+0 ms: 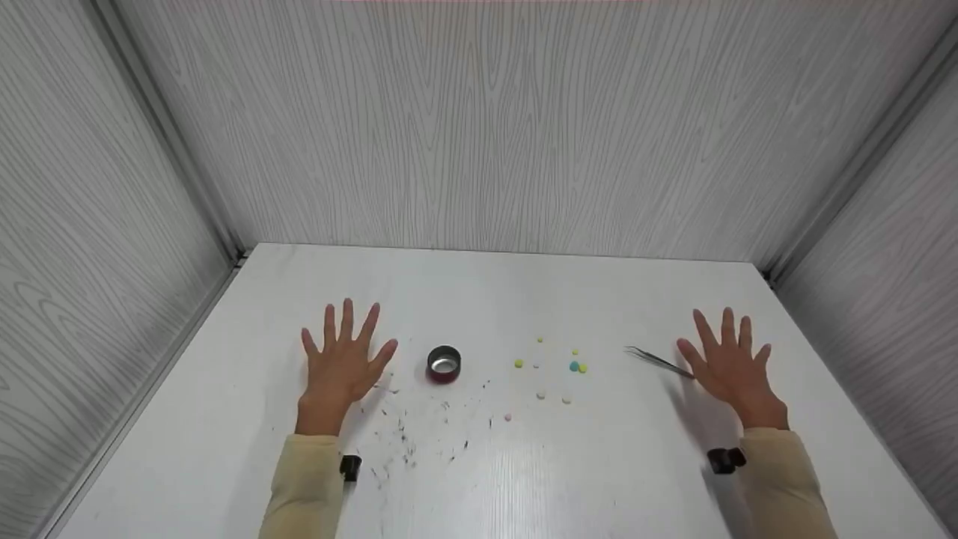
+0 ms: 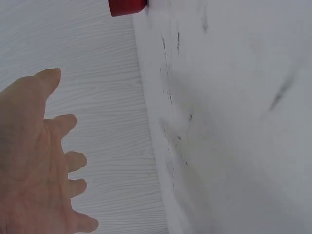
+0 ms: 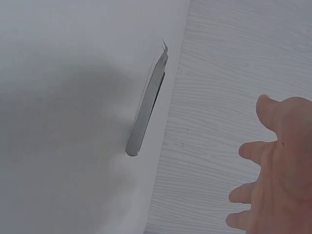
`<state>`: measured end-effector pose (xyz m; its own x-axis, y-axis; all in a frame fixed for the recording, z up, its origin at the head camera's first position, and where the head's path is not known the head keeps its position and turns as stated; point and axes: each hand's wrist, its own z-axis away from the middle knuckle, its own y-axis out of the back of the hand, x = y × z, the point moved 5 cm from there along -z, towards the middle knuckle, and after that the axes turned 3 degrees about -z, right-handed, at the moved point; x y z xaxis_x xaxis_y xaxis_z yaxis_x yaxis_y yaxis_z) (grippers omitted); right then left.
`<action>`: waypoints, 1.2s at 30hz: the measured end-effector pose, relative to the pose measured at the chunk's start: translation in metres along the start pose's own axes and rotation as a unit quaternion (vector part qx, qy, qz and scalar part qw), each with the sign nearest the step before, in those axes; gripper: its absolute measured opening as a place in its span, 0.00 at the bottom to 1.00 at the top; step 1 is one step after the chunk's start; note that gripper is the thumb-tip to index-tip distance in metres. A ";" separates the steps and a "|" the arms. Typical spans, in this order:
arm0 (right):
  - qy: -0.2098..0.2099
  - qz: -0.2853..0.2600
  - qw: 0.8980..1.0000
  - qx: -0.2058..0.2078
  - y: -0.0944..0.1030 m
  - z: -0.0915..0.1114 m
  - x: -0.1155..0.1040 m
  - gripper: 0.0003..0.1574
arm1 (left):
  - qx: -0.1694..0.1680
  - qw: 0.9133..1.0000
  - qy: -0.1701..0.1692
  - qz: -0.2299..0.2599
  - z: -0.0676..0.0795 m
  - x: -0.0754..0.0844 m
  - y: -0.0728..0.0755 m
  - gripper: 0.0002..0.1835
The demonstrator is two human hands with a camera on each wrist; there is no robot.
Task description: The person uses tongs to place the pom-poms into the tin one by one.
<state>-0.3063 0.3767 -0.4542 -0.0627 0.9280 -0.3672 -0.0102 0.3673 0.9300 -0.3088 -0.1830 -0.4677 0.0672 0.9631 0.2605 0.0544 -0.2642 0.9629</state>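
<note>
My left hand (image 1: 340, 370) is spread with straight fingers over the left side of the table, holding nothing. To its right stands a small round tin (image 1: 444, 364), dark at the rim and red on its outside; its red side (image 2: 126, 6) also shows at the top of the left wrist view. My right hand (image 1: 733, 374) is spread too, over the right side, nothing in it. Close beside its thumb lie metal tweezers (image 1: 658, 361), whose bent fine tip shows in the right wrist view. Several small beads, including a blue one (image 1: 574, 366) and a pink one (image 1: 508, 417), lie scattered between tin and tweezers.
The white table (image 1: 599, 464) has dark scuff marks (image 1: 404, 442) near the left forearm. Pale wood-grain panels (image 1: 479, 127) rise behind it and at both sides. A small black device (image 1: 350, 467) sits at each wrist.
</note>
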 end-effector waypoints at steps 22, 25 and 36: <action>0.044 -0.090 0.995 -0.023 -0.026 -0.023 -0.016 0.22 | -0.091 0.966 -0.067 0.234 -0.007 0.039 -0.026 0.38; 0.039 -0.091 0.995 -0.021 -0.030 -0.027 -0.018 0.21 | -0.091 0.964 -0.066 0.240 -0.008 0.043 -0.030 0.37; 0.014 -0.081 0.996 -0.019 -0.040 -0.034 -0.021 0.16 | -0.092 0.959 -0.086 0.256 -0.010 0.051 -0.041 0.37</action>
<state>-0.3387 0.3400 -0.4830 -0.0846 0.8541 -0.5132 -0.0595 0.5098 0.8582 -0.3175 -0.1223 -0.4934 0.2027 0.6834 0.7014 -0.2049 -0.6708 0.7128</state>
